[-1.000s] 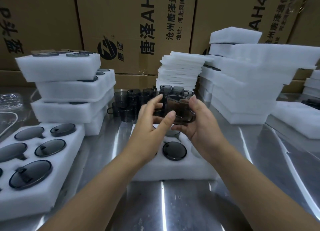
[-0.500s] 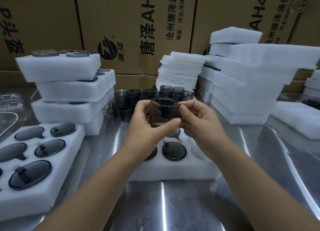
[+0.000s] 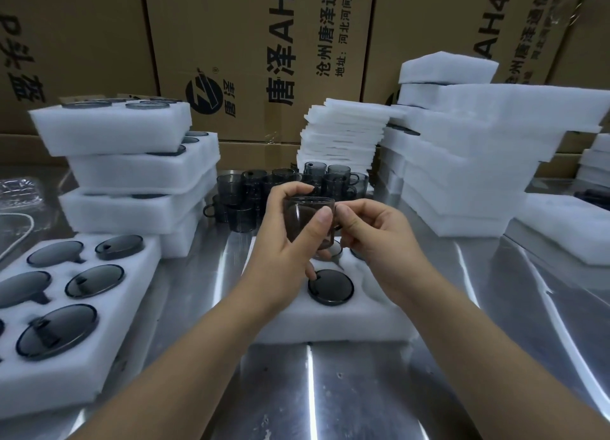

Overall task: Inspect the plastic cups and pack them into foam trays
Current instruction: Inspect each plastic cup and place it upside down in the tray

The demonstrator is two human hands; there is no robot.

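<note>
Cup [image 3: 308,221]: a smoky see-through plastic cup, held upright in the air just above the far half of the middle foam tray [image 3: 330,324], mouth up.
Left hand [image 3: 284,238]: wrapped round the cup, thumb laid across the near wall, fingers curled over the far rim.
Right hand [image 3: 373,238]: pinched the cup's right side between thumb and fingertips; the handle there was mostly hidden.
Middle foam tray: white, flat on the metal table [image 3: 330,390], right under both hands.
Packed cup [image 3: 330,287]: sat sunk in a round pocket of that tray, below the held cup; other pockets were covered by the hands.
Loose cups [image 3: 280,185]: a cluster of the same dark cups stood on the table just behind the tray.
Left tray [image 3: 66,393]: lay to the tray's left, apart from it, pockets filled with dark pieces.
Filled stack [image 3: 132,175]: foam trays piled behind the left tray.
Foam sheets [image 3: 343,139]: a thin white pile behind the loose cups.
Foam pile [image 3: 462,175]: thick white slabs stacked to the tray's right and further back.
Cardboard boxes [image 3: 264,43]: a printed wall of them behind everything.
</note>
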